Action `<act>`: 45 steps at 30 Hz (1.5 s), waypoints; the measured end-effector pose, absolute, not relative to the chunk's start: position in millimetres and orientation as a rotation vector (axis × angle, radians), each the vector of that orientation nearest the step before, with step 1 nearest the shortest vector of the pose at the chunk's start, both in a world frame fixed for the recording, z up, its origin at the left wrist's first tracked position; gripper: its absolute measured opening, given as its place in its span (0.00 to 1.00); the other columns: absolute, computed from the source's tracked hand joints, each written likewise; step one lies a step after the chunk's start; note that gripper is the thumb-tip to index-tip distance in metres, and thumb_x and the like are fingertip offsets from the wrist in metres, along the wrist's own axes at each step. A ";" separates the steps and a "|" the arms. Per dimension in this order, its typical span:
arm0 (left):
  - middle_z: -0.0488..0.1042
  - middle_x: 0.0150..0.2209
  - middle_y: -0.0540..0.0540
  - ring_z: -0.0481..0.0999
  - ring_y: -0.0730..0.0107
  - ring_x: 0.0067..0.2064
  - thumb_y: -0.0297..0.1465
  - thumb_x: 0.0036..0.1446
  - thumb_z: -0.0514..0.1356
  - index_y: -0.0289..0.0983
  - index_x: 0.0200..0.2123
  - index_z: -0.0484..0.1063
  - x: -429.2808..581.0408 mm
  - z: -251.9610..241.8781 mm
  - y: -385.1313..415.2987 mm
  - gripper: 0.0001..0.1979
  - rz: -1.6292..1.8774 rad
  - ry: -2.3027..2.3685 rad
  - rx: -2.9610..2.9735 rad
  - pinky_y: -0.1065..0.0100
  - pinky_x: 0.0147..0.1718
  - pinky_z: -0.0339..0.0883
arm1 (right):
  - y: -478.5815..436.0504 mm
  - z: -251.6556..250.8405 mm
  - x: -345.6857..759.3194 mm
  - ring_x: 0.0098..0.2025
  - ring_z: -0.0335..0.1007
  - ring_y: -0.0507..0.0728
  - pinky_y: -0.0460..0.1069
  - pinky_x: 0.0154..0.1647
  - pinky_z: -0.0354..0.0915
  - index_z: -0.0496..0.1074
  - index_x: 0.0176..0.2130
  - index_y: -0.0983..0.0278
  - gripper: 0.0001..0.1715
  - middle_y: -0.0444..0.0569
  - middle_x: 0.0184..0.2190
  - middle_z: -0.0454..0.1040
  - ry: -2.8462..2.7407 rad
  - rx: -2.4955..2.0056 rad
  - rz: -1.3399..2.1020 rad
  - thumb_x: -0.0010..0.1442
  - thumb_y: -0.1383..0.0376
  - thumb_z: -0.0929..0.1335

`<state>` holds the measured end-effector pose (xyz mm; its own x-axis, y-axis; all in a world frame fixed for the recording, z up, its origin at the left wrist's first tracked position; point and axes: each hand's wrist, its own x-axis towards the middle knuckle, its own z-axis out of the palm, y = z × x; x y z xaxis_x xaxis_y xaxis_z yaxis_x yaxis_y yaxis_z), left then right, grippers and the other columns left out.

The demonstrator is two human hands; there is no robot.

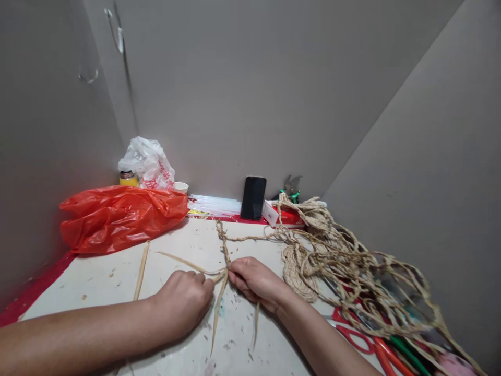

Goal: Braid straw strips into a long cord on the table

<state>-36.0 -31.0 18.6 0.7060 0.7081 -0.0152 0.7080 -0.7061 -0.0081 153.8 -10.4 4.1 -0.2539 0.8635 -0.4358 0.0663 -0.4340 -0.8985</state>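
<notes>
A braid of dry, straw-coloured plant fibre (224,245) runs down the middle of the white board. At its lower end the loose strips (219,308) fan out. My left hand (186,297) is closed on one strip just left of the braid's end. Close by, my right hand (252,282) pinches another strip at the same joint, and a tail hangs below its fingers. One strip points up and left between the hands and a separate strip (141,269). From the braid's top, a thin plaited cord (250,238) leads right into a heap of braided rope (332,250).
A red plastic bag (125,219), a white plastic bag (146,162) and a yellow jar (128,178) stand at the back left. A phone (253,197) leans on the wall beside clear sticks (215,204). Red-handled scissors (356,339) lie at right, under rope. Fibre scraps dot the board (183,235).
</notes>
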 end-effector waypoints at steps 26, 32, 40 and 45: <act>0.67 0.20 0.52 0.63 0.77 0.20 0.34 0.51 0.54 0.34 0.32 0.73 -62.5 51.9 -11.0 0.11 -0.569 -2.139 -3.543 0.76 0.20 0.55 | -11.6 -0.2 157.1 0.10 0.33 0.43 0.42 0.10 0.33 0.61 0.18 0.64 0.17 0.33 0.08 0.49 -1.146 -1.369 1.810 0.54 0.61 0.63; 0.69 0.19 0.52 0.67 0.74 0.20 0.37 0.53 0.53 0.36 0.30 0.65 -29.1 19.2 -7.4 0.09 -0.792 -2.241 -3.466 0.75 0.20 0.56 | -11.4 1.2 157.2 0.10 0.32 0.43 0.42 0.10 0.33 0.62 0.19 0.64 0.16 0.33 0.08 0.49 -1.129 -1.358 1.824 0.54 0.60 0.63; 0.65 0.17 0.51 0.62 0.75 0.22 0.34 0.51 0.52 0.36 0.19 0.63 -13.3 19.2 -2.2 0.12 -0.560 -2.048 -3.307 0.74 0.23 0.53 | -11.5 -0.5 158.9 0.11 0.33 0.43 0.42 0.10 0.33 0.63 0.20 0.65 0.16 0.33 0.08 0.49 -1.121 -1.352 1.828 0.54 0.59 0.63; 0.64 0.18 0.51 0.59 0.75 0.22 0.32 0.50 0.52 0.36 0.18 0.66 -11.1 19.9 -1.7 0.11 -0.389 -1.957 -3.265 0.73 0.22 0.49 | -12.6 1.6 158.4 0.11 0.32 0.43 0.42 0.11 0.33 0.64 0.20 0.65 0.16 0.33 0.08 0.49 -1.115 -1.340 1.852 0.53 0.58 0.64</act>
